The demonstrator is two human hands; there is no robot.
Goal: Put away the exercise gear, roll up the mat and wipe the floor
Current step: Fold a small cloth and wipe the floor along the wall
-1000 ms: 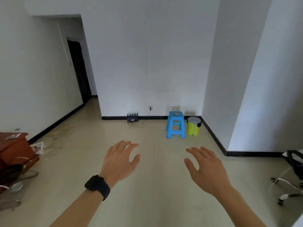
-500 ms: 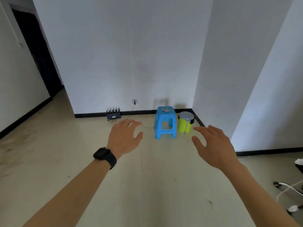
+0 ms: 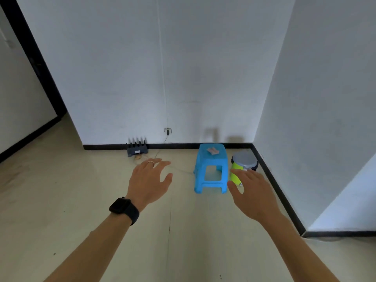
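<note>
Beige floor (image 3: 61, 210) runs from the near edge to the black skirting (image 3: 183, 146), with a thin seam down its middle. Both forearms extend over it. The left hand (image 3: 149, 181), with a black watch (image 3: 124, 208) at the wrist and a ring (image 3: 151, 162) on one finger, has its fingers spread and relaxed. The right hand (image 3: 252, 195) is spread likewise, gripping nothing. The floor lies below and ahead of both palms. In its far right corner stands a blue stool (image 3: 210, 171). Just beside it is a yellow-green bin (image 3: 236, 176), partly hidden by the right hand. Further left, against the far skirting, sits a black pronged device (image 3: 136, 149). Open floor stretches left toward a dark doorway (image 3: 30, 58).
</note>
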